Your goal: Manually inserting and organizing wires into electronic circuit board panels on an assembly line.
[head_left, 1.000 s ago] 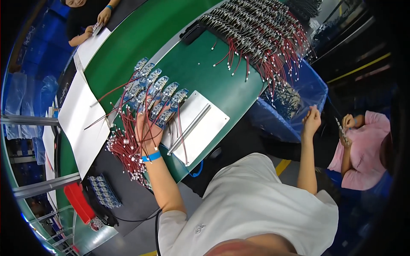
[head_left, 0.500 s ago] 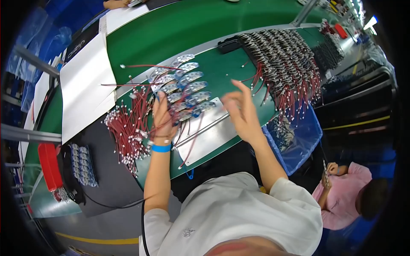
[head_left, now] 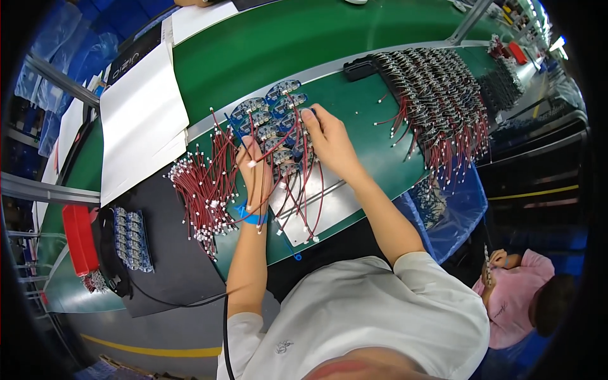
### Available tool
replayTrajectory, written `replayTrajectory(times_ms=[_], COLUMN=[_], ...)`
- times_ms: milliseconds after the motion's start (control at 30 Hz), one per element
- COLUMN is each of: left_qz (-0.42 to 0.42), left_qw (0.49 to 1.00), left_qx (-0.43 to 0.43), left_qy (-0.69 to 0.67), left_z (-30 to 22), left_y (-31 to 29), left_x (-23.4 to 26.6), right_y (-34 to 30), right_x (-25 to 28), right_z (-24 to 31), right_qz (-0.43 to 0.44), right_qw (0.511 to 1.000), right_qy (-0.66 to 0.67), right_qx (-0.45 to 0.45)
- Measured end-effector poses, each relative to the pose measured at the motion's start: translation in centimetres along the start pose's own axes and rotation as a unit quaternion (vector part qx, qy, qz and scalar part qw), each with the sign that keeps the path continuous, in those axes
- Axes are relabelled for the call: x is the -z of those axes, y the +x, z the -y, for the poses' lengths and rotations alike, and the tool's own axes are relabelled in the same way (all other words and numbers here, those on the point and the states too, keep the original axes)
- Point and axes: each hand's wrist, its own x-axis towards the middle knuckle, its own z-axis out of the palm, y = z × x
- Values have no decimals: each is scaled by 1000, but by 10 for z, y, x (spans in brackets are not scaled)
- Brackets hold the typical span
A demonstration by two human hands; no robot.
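A panel of blue circuit boards with red and black wires is held up between my two hands, over a metal plate on the green bench. My left hand grips its lower left side, and wires drape over the fingers and wrist. My right hand is closed on the panel's right edge, thumb on top. Loose wires with white connectors hang from the boards toward me. Left of my left hand lies a bundle of red wires with white connectors.
Rows of wired boards lie at the right, near a blue bag-lined bin. White paper, a red bin and another blue board panel are at the left. A co-worker in pink is at lower right.
My right hand, open and apart before, has moved left and taken hold of the panel's right edge. The panel has tilted, and its wires now fall toward me.
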Motion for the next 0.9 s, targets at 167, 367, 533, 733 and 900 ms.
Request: replayTrajectory(times_ms=[167, 367, 533, 733, 900], left_qz=[57, 104, 89, 46, 76], left_qw=[937, 889, 845, 825, 835], left_qx=[249, 294, 347, 343, 341], left_qy=[-237, -334, -397, -446, -425], left_z=[-65, -58, -54, -38, -53], left_y=[5, 4, 1, 9, 12], left_x=[-13, -9, -11, -2, 1], right_y=[1, 9, 7, 27, 84], right_x=[2, 0, -2, 47, 78], right_z=[-5, -26, -12, -7, -56], right_qz=[30, 59, 87, 23, 81], right_qw=[998, 985, 927, 874, 996], right_qy=[46, 161, 356, 451, 37], right_qx=[41, 21, -82, -179, -32])
